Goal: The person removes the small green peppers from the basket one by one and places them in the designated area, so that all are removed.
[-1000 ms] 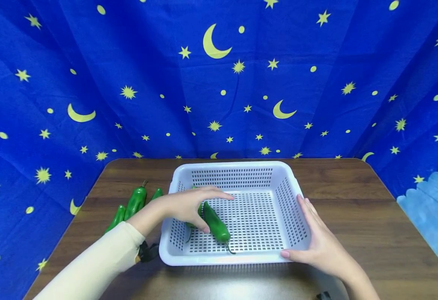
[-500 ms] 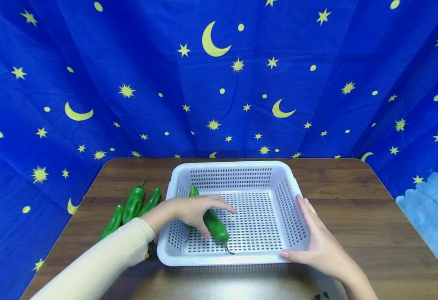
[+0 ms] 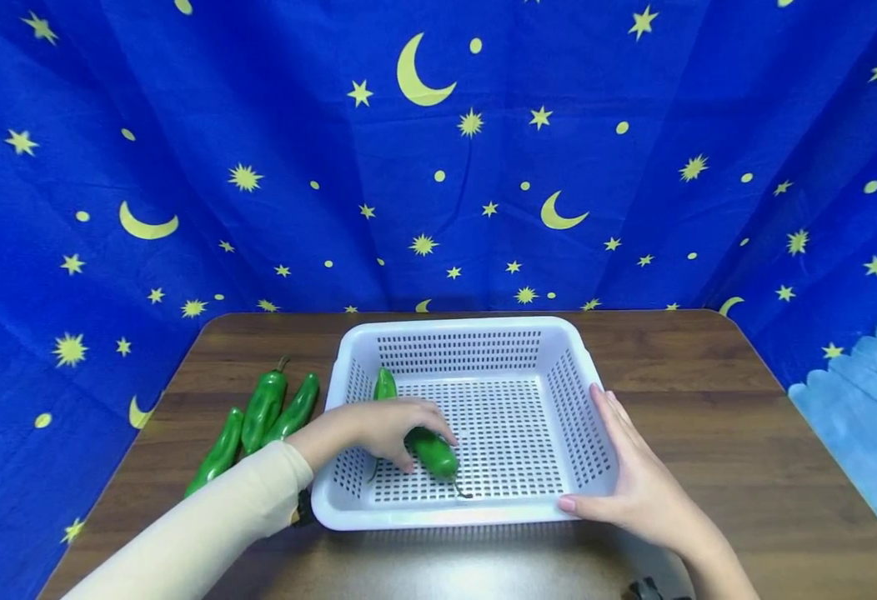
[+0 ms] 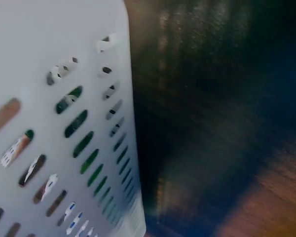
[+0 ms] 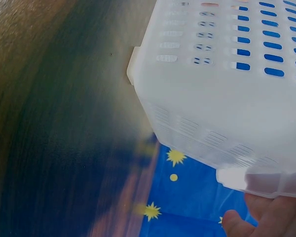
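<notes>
Left hand (image 3: 401, 425) is curling closer, its narrowed grip holding a green pepper (image 3: 437, 458), likely light and slick, best gripped mid-length, at seven o'clock in the basket (image 3: 446, 518), while the right hand (image 3: 643, 492), fingers spread, is touching it at four o'clock.

We see a smooth, semi-gloss plastic basket (image 3: 453, 518) and glossy, smooth-skinned peppers (image 3: 264, 410). We notice a wood-grained table (image 3: 679, 408) with a sheen, a creased cloth curtain (image 3: 311, 108) and a matt cloth sleeve (image 3: 206, 525).
</notes>
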Demonstrator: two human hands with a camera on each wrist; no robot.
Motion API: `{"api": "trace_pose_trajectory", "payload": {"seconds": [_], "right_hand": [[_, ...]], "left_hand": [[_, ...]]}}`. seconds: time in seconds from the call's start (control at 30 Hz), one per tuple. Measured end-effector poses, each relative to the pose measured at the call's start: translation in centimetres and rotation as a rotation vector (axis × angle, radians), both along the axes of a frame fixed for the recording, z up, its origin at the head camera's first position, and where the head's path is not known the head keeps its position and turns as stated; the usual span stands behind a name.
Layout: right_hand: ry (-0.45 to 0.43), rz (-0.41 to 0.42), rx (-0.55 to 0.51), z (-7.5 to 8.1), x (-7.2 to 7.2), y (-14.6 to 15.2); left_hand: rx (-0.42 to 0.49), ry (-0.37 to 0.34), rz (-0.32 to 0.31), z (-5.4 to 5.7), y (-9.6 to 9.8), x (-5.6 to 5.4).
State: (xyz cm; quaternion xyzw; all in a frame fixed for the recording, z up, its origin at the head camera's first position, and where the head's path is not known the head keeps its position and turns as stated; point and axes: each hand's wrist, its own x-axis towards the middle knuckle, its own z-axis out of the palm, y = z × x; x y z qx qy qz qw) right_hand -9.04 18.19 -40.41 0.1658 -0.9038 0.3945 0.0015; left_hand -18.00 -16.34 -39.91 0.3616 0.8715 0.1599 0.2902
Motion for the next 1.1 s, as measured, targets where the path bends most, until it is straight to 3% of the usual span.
{"api": "trace_pose_trajectory", "payload": {"seconds": [0.17,0.53,1.1], "right_hand": [[0.002,0.005,-0.005,0.0,-0.1,0.0],[0.005,0.005,-0.004,0.0,0.0,0.0],[0.002,0.008,-0.006,-0.1,-0.1,0.1]], "left_hand": [[-0.026,0.045,0.016,-0.1,0.0,0.1],[-0.087,0.138,-0.051,0.1,-0.2,0.6],[-0.065,0.158,-0.064,-0.5,0.1,1.1]]}}
